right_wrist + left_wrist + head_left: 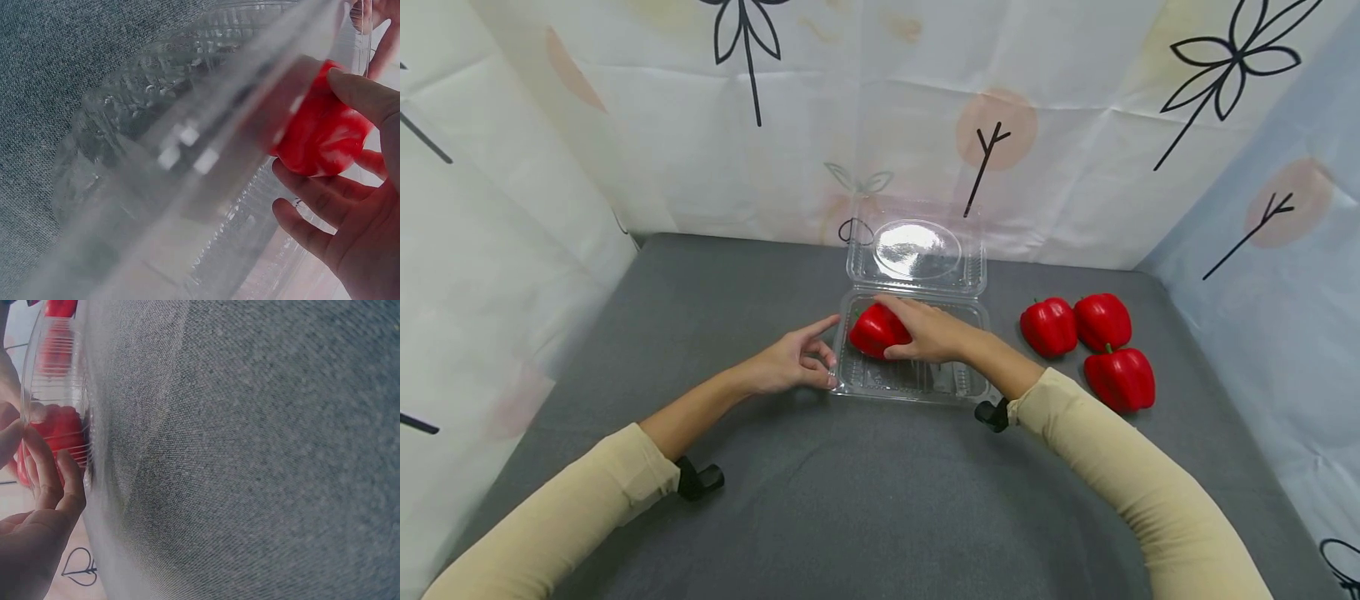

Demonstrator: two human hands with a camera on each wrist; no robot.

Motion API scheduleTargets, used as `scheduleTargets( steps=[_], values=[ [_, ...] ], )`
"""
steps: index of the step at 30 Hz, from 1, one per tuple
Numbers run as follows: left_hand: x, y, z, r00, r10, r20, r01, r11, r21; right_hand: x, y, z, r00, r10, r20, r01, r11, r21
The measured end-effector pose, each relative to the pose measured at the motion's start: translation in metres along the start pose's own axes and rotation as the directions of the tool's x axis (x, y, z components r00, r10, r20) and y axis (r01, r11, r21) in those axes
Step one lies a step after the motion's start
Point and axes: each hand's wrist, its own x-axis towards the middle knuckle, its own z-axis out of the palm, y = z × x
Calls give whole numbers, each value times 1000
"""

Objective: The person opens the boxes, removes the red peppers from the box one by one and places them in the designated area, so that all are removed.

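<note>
In the head view, a clear plastic clamshell box (880, 385) lies on the grey cloth with its lid (917, 279) raised at the back. My right hand (928, 329) grips a red bell pepper (874, 332) inside the box's left part. The right wrist view shows the thumb on one side of that pepper (331, 134) and fingers on the other. At the box's left side, my left hand (790, 360) touches the edge with thumb and index finger spread apart. In the left wrist view, the left fingers (70, 484) lie by the ribbed clear wall.
Right of the box, three more red bell peppers (1048, 327) stand close together on the grey cloth-covered table (880, 500). White patterned curtains (820, 150) hang behind and along both sides.
</note>
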Motion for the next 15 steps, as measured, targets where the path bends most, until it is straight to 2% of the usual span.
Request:
scheduleTargets(
  steps=[9,15],
  values=[
    [0,0,0,1000,2,-11,-2,1000,4,-2,-1,-3,1000,7,-30,-6,999,53],
    [0,0,0,1000,6,-3,-6,1000,1,-11,2,-10,996,5,-94,-3,1000,23]
  ],
)
